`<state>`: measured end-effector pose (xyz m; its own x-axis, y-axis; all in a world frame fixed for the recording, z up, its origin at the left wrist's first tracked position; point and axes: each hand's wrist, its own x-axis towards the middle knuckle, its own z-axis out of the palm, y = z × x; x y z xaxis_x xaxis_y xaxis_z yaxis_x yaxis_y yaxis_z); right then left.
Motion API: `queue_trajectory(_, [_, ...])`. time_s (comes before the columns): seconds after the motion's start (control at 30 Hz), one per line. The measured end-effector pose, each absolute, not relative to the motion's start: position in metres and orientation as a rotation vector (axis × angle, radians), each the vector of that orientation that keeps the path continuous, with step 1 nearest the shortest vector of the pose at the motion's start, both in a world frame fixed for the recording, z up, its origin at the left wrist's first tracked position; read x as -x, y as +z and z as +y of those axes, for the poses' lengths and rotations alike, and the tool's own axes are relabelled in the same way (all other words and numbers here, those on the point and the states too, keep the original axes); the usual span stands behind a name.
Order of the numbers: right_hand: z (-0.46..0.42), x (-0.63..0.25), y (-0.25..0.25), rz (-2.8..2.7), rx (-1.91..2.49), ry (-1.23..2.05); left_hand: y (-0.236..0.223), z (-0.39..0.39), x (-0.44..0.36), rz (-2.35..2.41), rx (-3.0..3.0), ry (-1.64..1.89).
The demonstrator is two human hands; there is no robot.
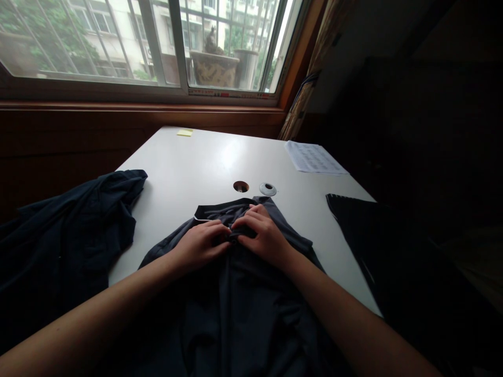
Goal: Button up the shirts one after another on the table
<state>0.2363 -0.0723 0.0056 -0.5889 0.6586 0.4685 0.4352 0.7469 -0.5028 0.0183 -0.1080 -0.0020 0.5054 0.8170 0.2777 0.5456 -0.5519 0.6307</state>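
A dark navy shirt [251,293] lies across the front of the white table, its neck opening facing away from me and a thin white edge showing at the collar. My left hand [204,241] pinches the cloth at the front of the neck, thumb and fingers together. Right beside it, nearly touching, my right hand [265,235] has its fingers closed on the same spot from the other side. A small round thing, perhaps a button, shows between the fingertips, partly covered.
Another dark blue garment [78,225] hangs over the table's left edge. Black cloth [393,262] lies along the right edge. Further back are a round cable hole [241,187], its grey cover [268,189], printed papers [314,157] and a yellow sticky note [184,133]. A barred window stands behind.
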Motion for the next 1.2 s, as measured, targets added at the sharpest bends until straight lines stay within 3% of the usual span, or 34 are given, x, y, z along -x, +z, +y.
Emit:
queue_trajectory(0.5, [-0.07,-0.243,0.001,-2.172,0.841,0.649,0.008,-0.101,-0.013,1.055,-1.98,0.726])
queue_trajectory(0.77, [-0.068,-0.248,0.01,-2.383,0.781,0.899,0.004,-0.107,-0.017,1.113,-2.091,0.778])
queue_trajectory(1.2, [-0.068,-0.243,0.009,-2.35,0.884,0.988,0.005,-0.108,-0.019,1.132,-2.101,0.791])
